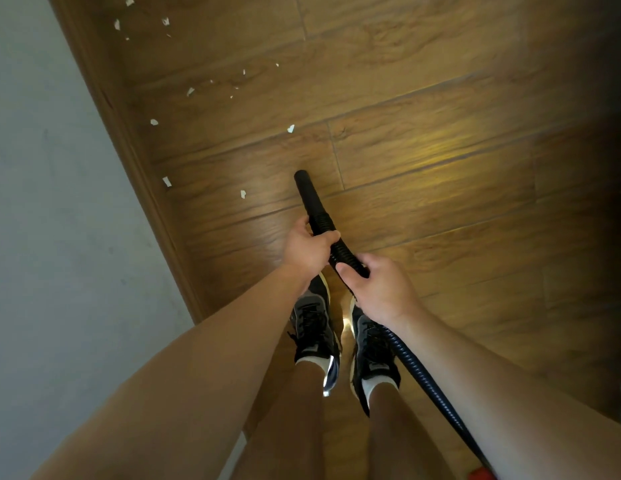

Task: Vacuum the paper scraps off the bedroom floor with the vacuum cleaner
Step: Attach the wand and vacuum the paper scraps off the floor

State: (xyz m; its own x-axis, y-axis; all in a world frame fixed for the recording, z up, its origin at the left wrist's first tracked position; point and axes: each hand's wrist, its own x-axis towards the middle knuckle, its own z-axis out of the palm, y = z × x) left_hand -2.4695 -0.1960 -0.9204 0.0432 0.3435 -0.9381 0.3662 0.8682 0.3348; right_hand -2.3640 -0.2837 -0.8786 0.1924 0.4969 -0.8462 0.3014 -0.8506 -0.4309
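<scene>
Both hands gripped the black vacuum hose [323, 225], the left hand [307, 249] nearer its nozzle, the right hand [378, 289] behind. White paper scraps [243, 194] lay scattered far-left on the wooden floor [423, 168].

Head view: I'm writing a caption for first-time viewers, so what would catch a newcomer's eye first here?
The black vacuum hose stands out at centre, gripped by the left hand just ahead of the right hand, above the wooden floor. White paper scraps lie scattered ahead and to the left, along the baseboard.
</scene>
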